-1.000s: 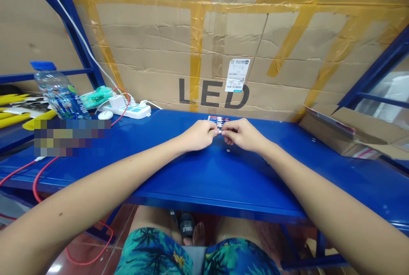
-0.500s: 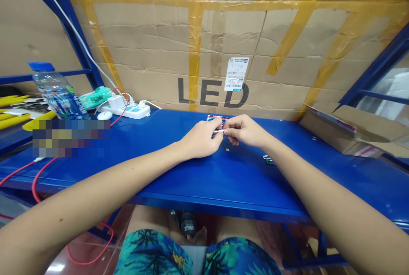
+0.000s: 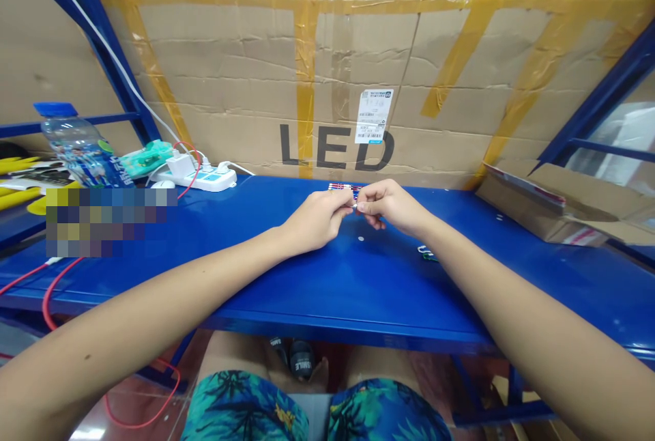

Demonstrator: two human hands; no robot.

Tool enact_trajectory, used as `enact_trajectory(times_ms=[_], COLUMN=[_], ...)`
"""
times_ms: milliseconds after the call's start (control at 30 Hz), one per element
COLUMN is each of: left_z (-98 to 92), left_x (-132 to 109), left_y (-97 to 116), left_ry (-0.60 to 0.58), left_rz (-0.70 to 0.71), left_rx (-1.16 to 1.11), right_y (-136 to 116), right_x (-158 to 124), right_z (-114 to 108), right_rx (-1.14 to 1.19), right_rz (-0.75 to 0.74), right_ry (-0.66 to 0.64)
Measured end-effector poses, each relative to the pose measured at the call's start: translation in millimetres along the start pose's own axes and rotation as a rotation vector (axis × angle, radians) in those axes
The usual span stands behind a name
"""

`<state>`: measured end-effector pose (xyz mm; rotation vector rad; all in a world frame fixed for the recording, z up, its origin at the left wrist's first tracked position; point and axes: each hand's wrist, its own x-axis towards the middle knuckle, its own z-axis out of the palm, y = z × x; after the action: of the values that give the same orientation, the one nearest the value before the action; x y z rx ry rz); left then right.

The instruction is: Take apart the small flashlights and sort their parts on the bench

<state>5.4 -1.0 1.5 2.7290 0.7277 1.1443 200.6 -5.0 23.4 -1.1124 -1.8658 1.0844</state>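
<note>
My left hand (image 3: 314,224) pinches a thin white stick-like piece (image 3: 353,206), mostly hidden by the fingers. The thumb and forefinger of my right hand (image 3: 386,203) close on its other end, so the hands nearly meet. What kind of thing it is, I cannot make out. Just behind the fingers lie several thin striped sticks (image 3: 338,186) in red, white and blue, partly covered by my hands. A small white disc (image 3: 361,239) rests on the table below the hands. Beside my right forearm lies a small white and green looped item (image 3: 426,252).
The blue table (image 3: 307,291) has a big cardboard sheet (image 3: 230,86) behind it. At left stand a water bottle (image 3: 82,147) and a white power strip (image 3: 217,179), with red cables (image 3: 51,297) near the edge. An open cardboard box (image 3: 532,205) sits at right.
The white piece shows less between my fingers now, and my left thumb and forefinger are closer to my right fingertips. The whole view has shifted slightly.
</note>
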Motion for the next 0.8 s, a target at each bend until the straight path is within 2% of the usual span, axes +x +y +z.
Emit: enact_trajectory(times_ms=[167,333,533,667,800], left_z=[-0.5,-2.3,-1.4,-2.6,-5.2], left_x=[1,2,6,9,9], left_y=[-4,-1,5,6,5], left_ry=[0.011,0.014,-0.023,-0.109,-0.160], left_rz=[0.064,0.033,-0.155,-0.237,-0.293], left_rx=[0.019,-0.001,-0.070,-0.016,-0.091], right_y=[-1,-6,-10,-7,-3], right_x=[1,-1,-3,-2,-1], right_z=[3,0,-5,-6,-6], right_rx=[0.119,-0.032,-0.255,-0.440,-0.581], right_rz=[0.062,0.000,-0.111,-0.213,-0.255], right_ry=[0.021,0.034,0.033,0.043,0.034])
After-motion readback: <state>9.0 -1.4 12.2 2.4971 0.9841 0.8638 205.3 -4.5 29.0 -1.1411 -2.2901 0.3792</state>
